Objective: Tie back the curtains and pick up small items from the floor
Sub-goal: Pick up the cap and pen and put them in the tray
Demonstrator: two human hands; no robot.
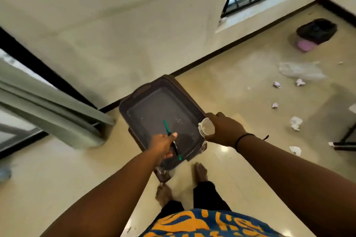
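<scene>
While poised over dark bin [134,96]: left hand [161,145] pinching green pen [172,140], right hand [224,130] wrapped round paper cup [206,127] at rim. Risk: cup dropped outside bin, off-centre release. Paper scraps [296,122] waiting on floor.

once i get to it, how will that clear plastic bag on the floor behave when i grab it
The clear plastic bag lies crumpled and flattened on the floor, so it is probably floppy and will sag from wherever it is pinched. It looks thin and see-through, so likely very light. It may slide on the glossy tiles if pushed.
</scene>
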